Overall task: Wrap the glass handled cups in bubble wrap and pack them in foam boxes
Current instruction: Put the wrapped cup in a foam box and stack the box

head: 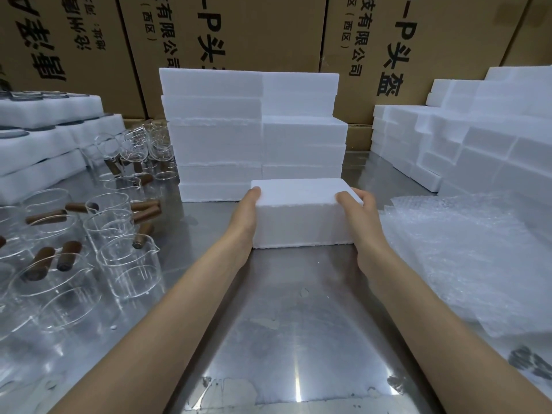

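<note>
The left hand [249,204] grips the left end of a closed white foam box [301,216], thumb on the top edge; the right hand [355,204] grips the right end, fingers curled over the top corner; the box sits flat on the steel table [286,339] at centre, just in front of a two-column stack of foam boxes [257,132]; the held box touches or nearly touches the lowest box of that stack, which of the two cannot be determined.

Left of the hands, glass handled cups [89,234] with brown wooden handles stand and lie crowded on the table; further left and far, white foam trays [44,138] are piled in layers.

Right of the hands, sheets of bubble wrap [466,258] lie flat on the table; beyond them at far right, a stepped pile of foam blocks [478,135] rises; printed cardboard cartons [239,34] form the far wall.
</note>
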{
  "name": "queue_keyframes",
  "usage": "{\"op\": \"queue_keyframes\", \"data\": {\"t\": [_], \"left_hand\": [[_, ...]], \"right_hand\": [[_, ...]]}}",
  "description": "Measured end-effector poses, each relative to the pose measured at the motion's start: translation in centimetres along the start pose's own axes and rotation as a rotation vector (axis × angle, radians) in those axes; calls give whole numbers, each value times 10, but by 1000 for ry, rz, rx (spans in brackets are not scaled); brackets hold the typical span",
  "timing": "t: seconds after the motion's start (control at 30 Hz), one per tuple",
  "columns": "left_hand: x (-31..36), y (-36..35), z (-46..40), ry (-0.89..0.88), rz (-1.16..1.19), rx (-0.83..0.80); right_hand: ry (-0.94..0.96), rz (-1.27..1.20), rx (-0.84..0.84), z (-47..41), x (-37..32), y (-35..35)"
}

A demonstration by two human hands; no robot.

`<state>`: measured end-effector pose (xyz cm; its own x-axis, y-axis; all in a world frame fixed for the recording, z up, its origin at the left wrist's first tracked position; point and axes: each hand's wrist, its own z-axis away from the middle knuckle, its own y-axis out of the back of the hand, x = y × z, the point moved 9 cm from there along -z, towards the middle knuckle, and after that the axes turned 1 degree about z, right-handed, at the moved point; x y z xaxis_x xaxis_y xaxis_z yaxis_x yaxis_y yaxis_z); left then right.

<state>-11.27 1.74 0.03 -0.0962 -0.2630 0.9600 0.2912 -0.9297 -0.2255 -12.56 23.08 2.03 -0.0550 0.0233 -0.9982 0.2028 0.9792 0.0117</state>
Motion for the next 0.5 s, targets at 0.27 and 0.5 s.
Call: {"op": "queue_keyframes", "data": {"t": [0.27, 0.5], "left_hand": [[4, -10, 8, 32, 10, -86], [7, -16, 18, 120, 82, -260]], "right_hand": [[-14, -122, 29, 8, 0, 5], [80, -135, 5, 17, -15, 2]]}}
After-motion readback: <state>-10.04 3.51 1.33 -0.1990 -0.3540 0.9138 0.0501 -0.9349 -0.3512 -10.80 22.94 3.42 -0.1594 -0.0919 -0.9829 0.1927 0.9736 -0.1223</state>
